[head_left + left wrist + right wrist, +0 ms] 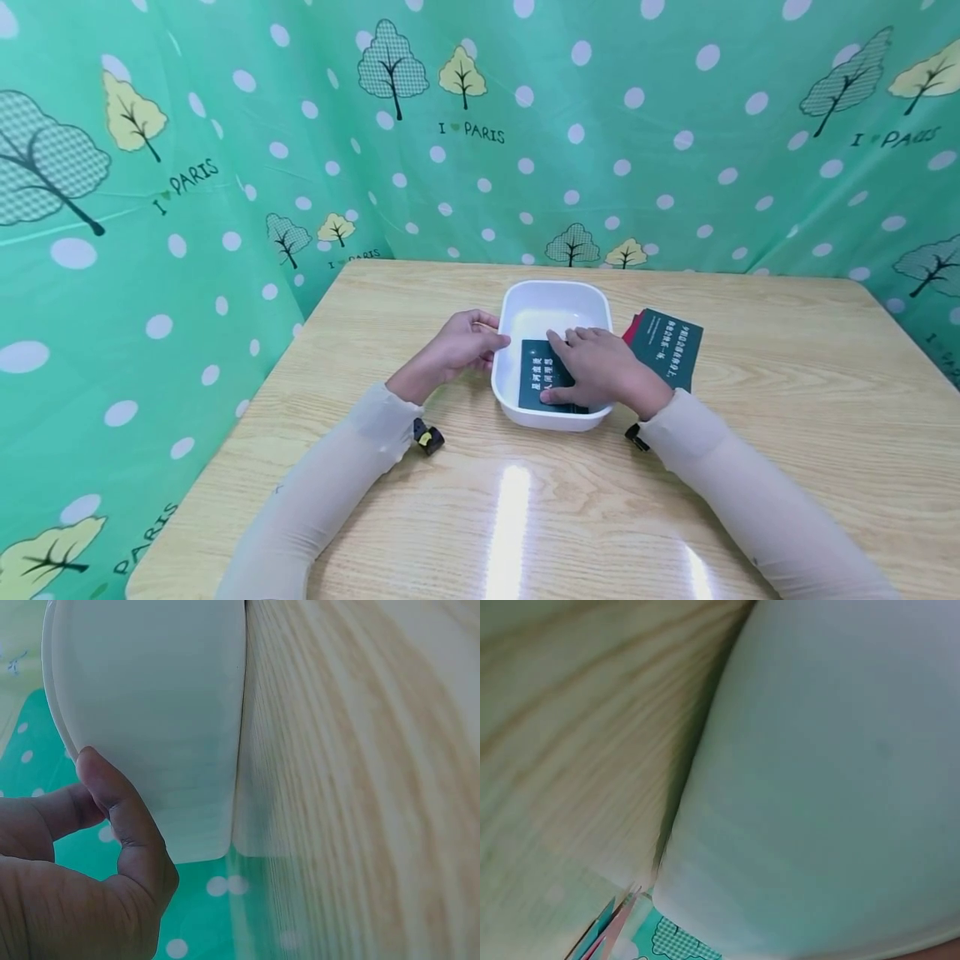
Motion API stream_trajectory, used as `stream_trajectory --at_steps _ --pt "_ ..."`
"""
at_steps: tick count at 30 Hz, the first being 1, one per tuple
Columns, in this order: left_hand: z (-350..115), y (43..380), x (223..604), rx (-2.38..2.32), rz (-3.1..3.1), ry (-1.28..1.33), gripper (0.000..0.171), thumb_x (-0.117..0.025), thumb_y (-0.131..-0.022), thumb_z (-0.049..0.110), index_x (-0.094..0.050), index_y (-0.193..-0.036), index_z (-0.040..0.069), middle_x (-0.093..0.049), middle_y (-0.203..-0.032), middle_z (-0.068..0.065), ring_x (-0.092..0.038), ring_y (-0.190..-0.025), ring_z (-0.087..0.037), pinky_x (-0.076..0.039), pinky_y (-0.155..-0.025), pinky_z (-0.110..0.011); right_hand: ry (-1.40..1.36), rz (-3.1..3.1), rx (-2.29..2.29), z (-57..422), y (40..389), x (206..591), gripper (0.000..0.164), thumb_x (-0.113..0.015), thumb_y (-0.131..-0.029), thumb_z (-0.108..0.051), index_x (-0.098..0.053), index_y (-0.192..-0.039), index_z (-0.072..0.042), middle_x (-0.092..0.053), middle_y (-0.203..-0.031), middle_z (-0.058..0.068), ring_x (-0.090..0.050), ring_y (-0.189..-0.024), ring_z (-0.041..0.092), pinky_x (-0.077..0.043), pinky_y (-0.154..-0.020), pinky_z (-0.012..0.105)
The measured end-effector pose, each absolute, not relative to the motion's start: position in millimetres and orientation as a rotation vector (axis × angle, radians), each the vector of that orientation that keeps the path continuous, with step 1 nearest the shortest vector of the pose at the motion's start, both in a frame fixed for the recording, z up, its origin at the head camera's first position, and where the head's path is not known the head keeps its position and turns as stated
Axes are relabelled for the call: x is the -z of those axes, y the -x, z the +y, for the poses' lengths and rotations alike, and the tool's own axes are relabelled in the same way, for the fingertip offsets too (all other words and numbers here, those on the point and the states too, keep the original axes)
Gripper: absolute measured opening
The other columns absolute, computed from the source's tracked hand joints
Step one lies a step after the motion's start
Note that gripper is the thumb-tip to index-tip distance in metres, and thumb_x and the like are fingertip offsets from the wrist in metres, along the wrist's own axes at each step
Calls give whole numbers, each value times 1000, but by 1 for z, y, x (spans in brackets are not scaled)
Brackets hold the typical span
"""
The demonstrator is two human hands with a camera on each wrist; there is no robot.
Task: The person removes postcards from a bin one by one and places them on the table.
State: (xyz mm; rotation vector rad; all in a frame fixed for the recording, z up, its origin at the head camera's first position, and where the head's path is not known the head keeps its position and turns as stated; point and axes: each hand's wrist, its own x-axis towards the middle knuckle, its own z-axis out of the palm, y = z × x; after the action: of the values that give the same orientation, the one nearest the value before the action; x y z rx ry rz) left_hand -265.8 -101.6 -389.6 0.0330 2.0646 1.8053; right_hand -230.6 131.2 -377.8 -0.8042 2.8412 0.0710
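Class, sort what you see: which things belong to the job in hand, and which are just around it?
Seem part of the job:
White tub, its rim pinched by the left hand
Dark green card or book in it, under the right hand
Green and red pile beside it, probably

Just around:
Wooden table
Green curtain
Black devices near both wrists

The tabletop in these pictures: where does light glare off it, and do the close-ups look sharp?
Head view: two bright glare streaks on the table, the longer between the sleeves; left wrist view: dim, left hand fairly clear, wood grain smeared at right; right wrist view: soft and hazy, with a dark shadow along the base of the white tub.
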Motion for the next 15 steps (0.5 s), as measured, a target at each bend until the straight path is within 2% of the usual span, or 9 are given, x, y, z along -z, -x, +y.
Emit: stream_trajectory --at_steps 8,15 --pt "-101 265 390 -1816 2063 -31 37 -69 -88 4 -49 -119 2 -63 -92 -12 -59 -64 -17 -52 -57 -29 755 2841 -70 129 233 380 101 -54 -82 -75 -26 -154 -10 -47 -142 18 -41 -129 38 -29 -107 56" --pt "-101 265 390 -1807 2072 -37 37 -69 -89 5 -49 -119 3 -62 -93 -12 -59 -64 -17 -53 -57 -29 748 2867 -44 129 234 381 102 -57 -80 -75 -28 -153 -9 -48 -139 20 -43 -126 38 -29 -107 57"
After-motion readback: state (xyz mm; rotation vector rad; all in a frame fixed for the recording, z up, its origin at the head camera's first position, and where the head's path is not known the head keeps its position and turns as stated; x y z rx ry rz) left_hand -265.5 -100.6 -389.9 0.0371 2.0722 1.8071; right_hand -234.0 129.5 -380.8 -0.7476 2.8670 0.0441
